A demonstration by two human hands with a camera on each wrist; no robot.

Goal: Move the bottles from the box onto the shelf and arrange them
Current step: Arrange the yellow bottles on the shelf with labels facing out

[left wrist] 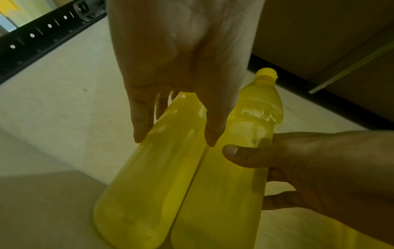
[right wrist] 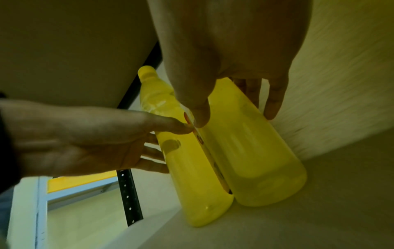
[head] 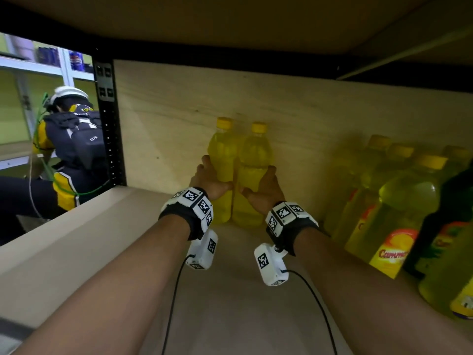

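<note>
Two clear bottles of yellow liquid with yellow caps stand upright and touching near the plywood back wall of the shelf (head: 230,290). My left hand (head: 212,178) holds the left bottle (head: 222,149) at mid-height, thumb on its front and fingers round its left side. My right hand (head: 266,188) holds the right bottle (head: 256,155) the same way from the right. The left wrist view shows my left hand (left wrist: 175,131) spanning the left bottle (left wrist: 149,176) beside the right bottle (left wrist: 230,168). The right wrist view shows my right hand (right wrist: 234,116) on the right bottle (right wrist: 255,160).
Several labelled yellow bottles (head: 399,206) stand in rows at the shelf's right side, close to my right forearm. A black slotted upright post (head: 110,129) marks the shelf's left end. Another person (head: 71,144) crouches beyond it. The upper shelf board (head: 230,26) hangs low overhead.
</note>
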